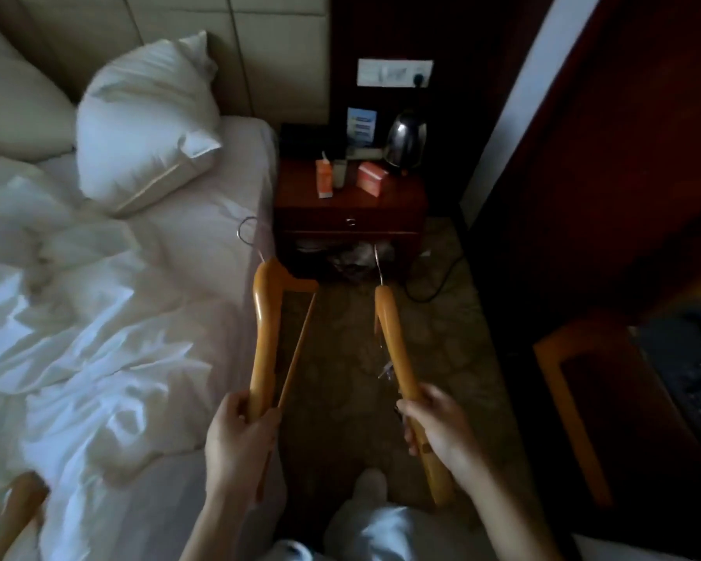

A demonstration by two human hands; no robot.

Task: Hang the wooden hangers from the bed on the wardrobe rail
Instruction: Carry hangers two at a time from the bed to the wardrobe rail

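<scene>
Left hand (239, 439) clamps the first hanger (262, 330), right hand (446, 431) clamps the second hanger (393, 342). A third hanger (21, 504) lies on the bed (98, 317). No rail in view, so hanging looks not yet begun.

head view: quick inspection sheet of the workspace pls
surface: bed, rumpled white sheets, pillow at its head
job's things: left hanger and right hanger held; likely third hanger on bed's near edge; wardrobe rail not seen
clutter: kettle, orange boxes on nightstand
grips: left hand holds left hanger; right hand holds right hanger
cables: dark cable on floor by nightstand
surroundings: dark wooden door at right
</scene>
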